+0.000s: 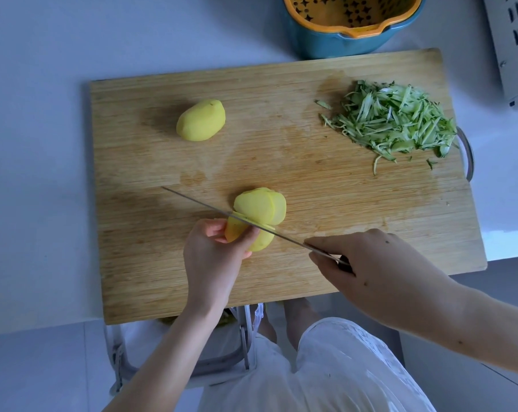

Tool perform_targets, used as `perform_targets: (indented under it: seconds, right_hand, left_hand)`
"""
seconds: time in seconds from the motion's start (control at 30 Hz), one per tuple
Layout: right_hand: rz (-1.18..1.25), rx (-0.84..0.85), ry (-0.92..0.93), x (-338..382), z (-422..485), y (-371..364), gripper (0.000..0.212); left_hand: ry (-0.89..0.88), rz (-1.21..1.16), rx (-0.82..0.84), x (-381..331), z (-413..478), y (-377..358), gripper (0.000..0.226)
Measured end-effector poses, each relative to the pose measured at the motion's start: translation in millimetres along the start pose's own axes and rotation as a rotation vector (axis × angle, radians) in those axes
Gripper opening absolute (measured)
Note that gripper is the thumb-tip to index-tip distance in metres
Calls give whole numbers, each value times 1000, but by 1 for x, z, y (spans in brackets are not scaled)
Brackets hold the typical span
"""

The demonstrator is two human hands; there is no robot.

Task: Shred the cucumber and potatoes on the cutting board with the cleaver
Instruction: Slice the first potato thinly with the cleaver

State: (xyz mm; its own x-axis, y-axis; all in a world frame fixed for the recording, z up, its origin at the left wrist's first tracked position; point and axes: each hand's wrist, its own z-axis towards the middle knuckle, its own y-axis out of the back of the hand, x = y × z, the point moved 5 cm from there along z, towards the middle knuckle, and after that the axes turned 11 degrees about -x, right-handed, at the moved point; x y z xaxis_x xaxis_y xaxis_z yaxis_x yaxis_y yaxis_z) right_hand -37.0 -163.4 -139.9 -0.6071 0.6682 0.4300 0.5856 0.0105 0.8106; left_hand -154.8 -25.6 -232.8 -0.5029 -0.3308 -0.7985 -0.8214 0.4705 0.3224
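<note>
Head view, cleaver (198, 202) handle hidden, colander (350, 10) cropped

Soft cool daylight, faint shadows, sharp centre, wide-angle edge bowing.

Left hand (213, 251) steadies potato (262, 240); right hand (370, 266) holds cleaver (236, 217) slicing it on cutting board (311, 188)

Left grip (213, 254) curled round potato (263, 242), right grip (379, 269) clasping cleaver (192, 199), forefinger extended, forearms bare
</note>
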Motion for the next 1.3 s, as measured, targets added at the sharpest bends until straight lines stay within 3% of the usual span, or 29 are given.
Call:
perform_targets:
  seconds: [0.53, 0.9, 1.1, 1.2, 1.3]
  right_hand:
    - [-27, 58, 18, 11, 23, -21, 33]
    - [-63, 43, -50, 2, 56, -60, 31]
    - [267, 155, -69, -2, 51, -57, 24]
    - [541, 201, -147, -6, 51, -53, 36]
    - [466, 223, -117, -2, 52, -54, 55]
  left_hand:
    - [-69, 69, -40, 8, 0, 2, 18]
    - [-40, 2, -53, 9, 1, 3, 39]
    - [-48, 10, -66, 11, 1, 3, 29]
    - [-49, 10, -70, 11, 1, 3, 28]
    - [-68, 6, -60, 9, 0, 2, 23]
